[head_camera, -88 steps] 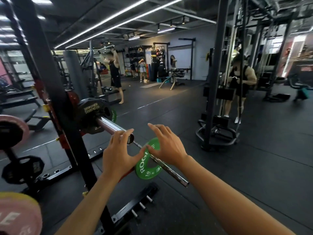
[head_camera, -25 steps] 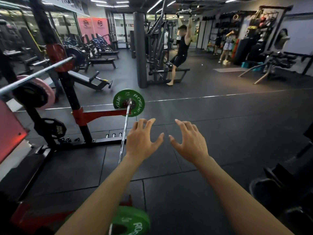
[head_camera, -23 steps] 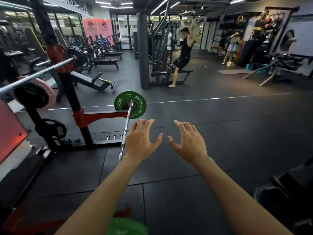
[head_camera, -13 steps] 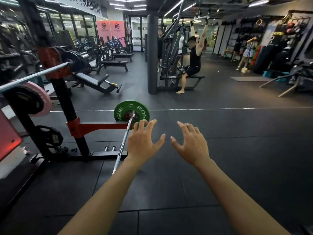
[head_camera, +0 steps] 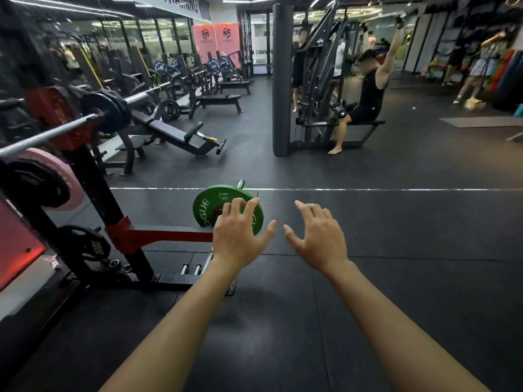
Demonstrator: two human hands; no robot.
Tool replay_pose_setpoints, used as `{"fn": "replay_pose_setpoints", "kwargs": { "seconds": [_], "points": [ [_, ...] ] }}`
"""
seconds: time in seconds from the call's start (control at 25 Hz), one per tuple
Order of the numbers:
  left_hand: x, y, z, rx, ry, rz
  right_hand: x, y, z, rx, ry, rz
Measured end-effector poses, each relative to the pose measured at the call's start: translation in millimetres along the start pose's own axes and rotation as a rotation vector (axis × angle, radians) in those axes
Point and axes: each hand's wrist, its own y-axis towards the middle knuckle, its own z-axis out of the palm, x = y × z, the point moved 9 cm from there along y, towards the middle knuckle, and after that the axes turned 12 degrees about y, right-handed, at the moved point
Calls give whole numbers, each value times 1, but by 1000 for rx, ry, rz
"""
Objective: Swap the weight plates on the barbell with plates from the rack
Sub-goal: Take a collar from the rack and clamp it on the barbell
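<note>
Both arms out in front of me, nothing held: my left hand (head_camera: 240, 236) is spread with straight fingers, overlapping the near face of the green plate (head_camera: 210, 206) in my view, though I cannot tell whether it touches; my right hand (head_camera: 317, 239) hangs just right of the plate, fingers relaxed and apart. Half a second back the plate sat smaller and farther beyond my fingertips, so I have closed in on this end of the barbell (head_camera: 240, 183). My reading: the approach is nearly done and the pull-off comes next. The plate is a thick matte rubber disc with white lettering, standing upright on the dark rubber floor tiles, a short chrome sleeve stub poking out past it. Left of the plate, the rack (head_camera: 158, 236) base is red and black painted steel. Farther left, a pale pink plate (head_camera: 72, 182) and a small black plate (head_camera: 93, 246) hang on rack pegs.
</note>
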Motion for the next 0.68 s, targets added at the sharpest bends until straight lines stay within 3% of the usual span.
{"fn": "replay_pose_setpoints", "kwargs": {
  "seconds": [0.68],
  "points": [
    [46, 403, 330, 64, -43, -33, -225, 418, 195, 13, -6, 90]
  ]
}}
